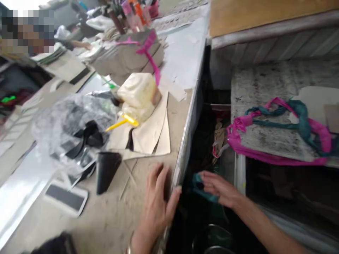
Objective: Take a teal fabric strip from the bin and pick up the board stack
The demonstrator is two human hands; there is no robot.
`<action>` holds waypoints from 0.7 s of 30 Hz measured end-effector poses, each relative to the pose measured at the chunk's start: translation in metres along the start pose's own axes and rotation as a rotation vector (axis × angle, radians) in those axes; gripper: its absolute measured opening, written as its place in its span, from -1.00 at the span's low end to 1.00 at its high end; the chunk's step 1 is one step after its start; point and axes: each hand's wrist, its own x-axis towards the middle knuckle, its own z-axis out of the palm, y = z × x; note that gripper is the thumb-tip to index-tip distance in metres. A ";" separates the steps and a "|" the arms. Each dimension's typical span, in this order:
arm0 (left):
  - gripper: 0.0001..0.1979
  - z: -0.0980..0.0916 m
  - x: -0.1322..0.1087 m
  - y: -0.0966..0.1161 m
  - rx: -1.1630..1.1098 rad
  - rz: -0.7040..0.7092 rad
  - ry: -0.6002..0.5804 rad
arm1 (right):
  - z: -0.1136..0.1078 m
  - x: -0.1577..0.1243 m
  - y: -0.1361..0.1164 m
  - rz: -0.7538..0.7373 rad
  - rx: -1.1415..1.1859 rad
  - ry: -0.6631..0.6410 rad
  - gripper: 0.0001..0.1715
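While the left hand (159,203) lies open and flat on the table edge (185,148), the right hand (218,187), at its 3 o'clock, closes around a teal strip (198,182) (somewhat blurred).

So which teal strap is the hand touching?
The short teal strap at the right hand, in the dark gap; the long teal strap lies on the slab.

Matt, dusty cardboard tabletop (111,218) with shiny metal edge (185,148), crinkly clear plastic bag (66,120), teal cloth strip (201,187)
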 end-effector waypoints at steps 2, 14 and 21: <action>-0.63 -0.010 -0.014 0.011 -0.073 0.040 0.145 | 0.016 -0.042 -0.021 -0.015 0.085 0.005 -0.64; -0.58 -0.083 -0.136 0.138 -0.907 -0.045 0.111 | 0.206 -0.251 -0.083 -0.208 -0.180 -0.381 -0.80; -0.66 -0.153 -0.202 0.127 -1.413 -0.282 0.359 | 0.293 -0.301 -0.077 -0.640 -0.248 -0.440 -0.60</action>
